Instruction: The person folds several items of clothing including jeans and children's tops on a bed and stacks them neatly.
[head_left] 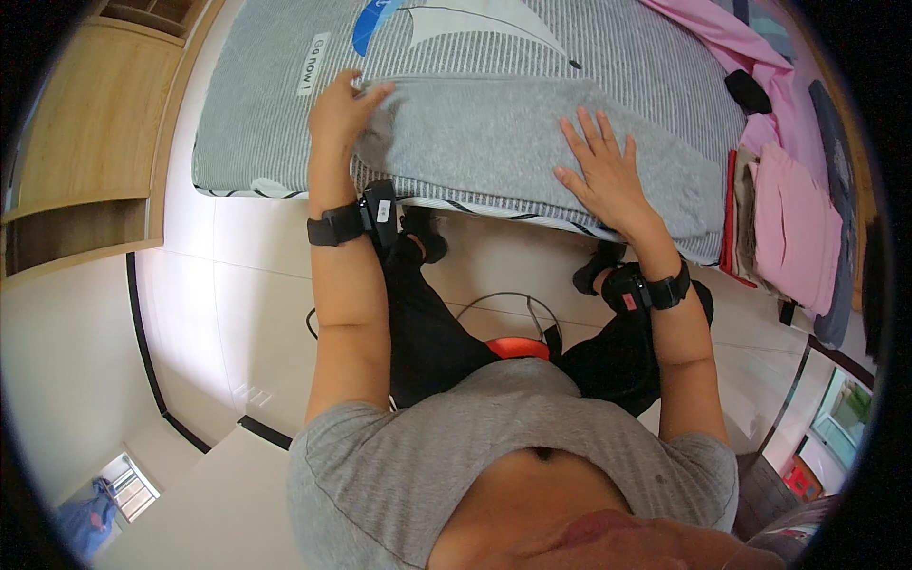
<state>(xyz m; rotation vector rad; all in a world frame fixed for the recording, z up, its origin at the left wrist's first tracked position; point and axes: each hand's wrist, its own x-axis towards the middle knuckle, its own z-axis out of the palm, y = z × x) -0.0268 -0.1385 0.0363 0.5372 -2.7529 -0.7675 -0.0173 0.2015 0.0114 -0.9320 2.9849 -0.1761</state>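
A pair of light grey sweatpants [475, 123], folded lengthwise into a long strip, lies flat along the near edge of the bed. Its wider end is at the left, and it narrows toward the right. At that left end rests my left hand [342, 112], thumb and fingers apart, touching the edge of the cloth. My right hand [604, 171] is spread flat on top of the sweatpants, right of their middle. Neither hand grips anything that I can see. Both wrists wear black straps with small boxes.
Under the sweatpants is a grey striped bedsheet [256, 104] with a sail print. Folded pink clothes [793, 223] stand stacked at the bed's right end, near a black bundle [748, 92] and loose pink fabric [703, 24]. A wooden cabinet [95, 114] is at the left.
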